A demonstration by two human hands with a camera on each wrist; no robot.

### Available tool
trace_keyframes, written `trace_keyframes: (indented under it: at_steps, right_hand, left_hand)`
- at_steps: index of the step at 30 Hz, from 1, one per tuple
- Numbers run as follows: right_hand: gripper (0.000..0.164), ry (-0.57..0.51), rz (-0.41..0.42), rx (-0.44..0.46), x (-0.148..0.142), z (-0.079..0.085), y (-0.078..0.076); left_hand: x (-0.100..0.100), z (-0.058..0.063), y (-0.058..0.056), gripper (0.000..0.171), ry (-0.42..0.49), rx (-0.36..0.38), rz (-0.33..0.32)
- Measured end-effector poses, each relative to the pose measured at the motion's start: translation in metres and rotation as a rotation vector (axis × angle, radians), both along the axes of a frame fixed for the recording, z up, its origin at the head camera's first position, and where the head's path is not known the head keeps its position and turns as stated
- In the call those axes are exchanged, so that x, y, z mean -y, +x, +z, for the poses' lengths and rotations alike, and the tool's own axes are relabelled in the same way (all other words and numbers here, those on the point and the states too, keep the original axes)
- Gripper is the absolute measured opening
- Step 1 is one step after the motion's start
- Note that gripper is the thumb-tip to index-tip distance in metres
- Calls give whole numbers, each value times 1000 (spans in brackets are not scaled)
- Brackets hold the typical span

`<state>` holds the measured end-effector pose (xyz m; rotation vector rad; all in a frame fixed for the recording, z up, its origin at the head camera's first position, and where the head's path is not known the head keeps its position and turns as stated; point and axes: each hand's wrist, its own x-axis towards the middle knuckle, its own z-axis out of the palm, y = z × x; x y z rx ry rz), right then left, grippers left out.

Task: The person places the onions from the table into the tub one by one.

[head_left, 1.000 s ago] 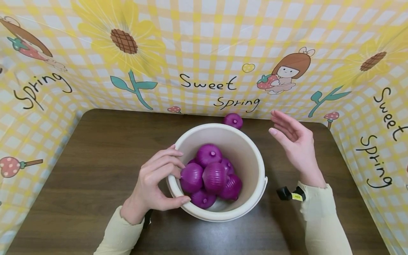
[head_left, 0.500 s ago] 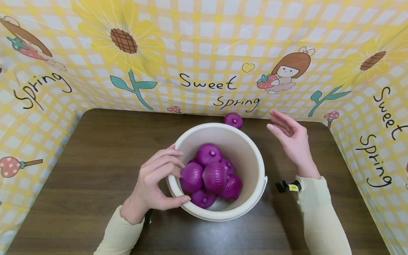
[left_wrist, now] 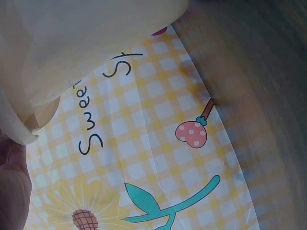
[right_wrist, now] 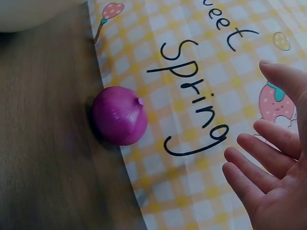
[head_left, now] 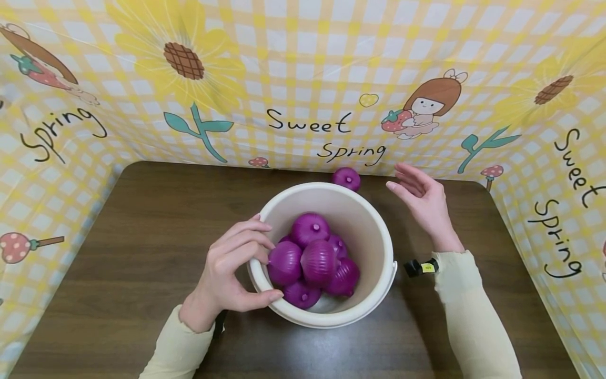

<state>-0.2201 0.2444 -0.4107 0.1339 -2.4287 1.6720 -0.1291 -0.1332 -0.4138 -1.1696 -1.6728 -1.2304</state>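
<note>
A cream bucket (head_left: 371,226) stands mid-table in the head view, with several purple onions (head_left: 319,263) piled inside. My left hand (head_left: 232,268) grips its left rim, fingers over the edge and thumb along the near side. In the left wrist view the bucket's outer wall (left_wrist: 86,43) fills the upper left, and part of the hand (left_wrist: 14,187) shows at the left edge. Behind the bucket, against the backdrop, lies a single purple onion (head_left: 346,179). To the right of this onion (right_wrist: 120,116), apart from it, my right hand (head_left: 423,202) hovers with fingers extended, holding nothing.
A yellow checked cloth (head_left: 293,68) with printed flowers rises behind and on both sides of the dark wooden table (head_left: 142,226). The bucket's handle (head_left: 390,284) hangs down its right side. A black wrist camera (head_left: 413,268) sits at the right sleeve.
My right hand has moved left, closer to the onion behind the bucket. The left hand, the bucket and the onions have stayed in place.
</note>
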Motion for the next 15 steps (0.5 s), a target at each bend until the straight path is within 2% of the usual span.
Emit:
trace_keyframes:
  at_steps: [7,15]
  right_hand:
    - [59,26,15,53,6,-2,-9]
    - [62,35,53,59,7,-14,-22]
  left_hand:
    - [0,0,0,45,-2,-1,-1]
    - [1,0,0,45,-1,-5,0]
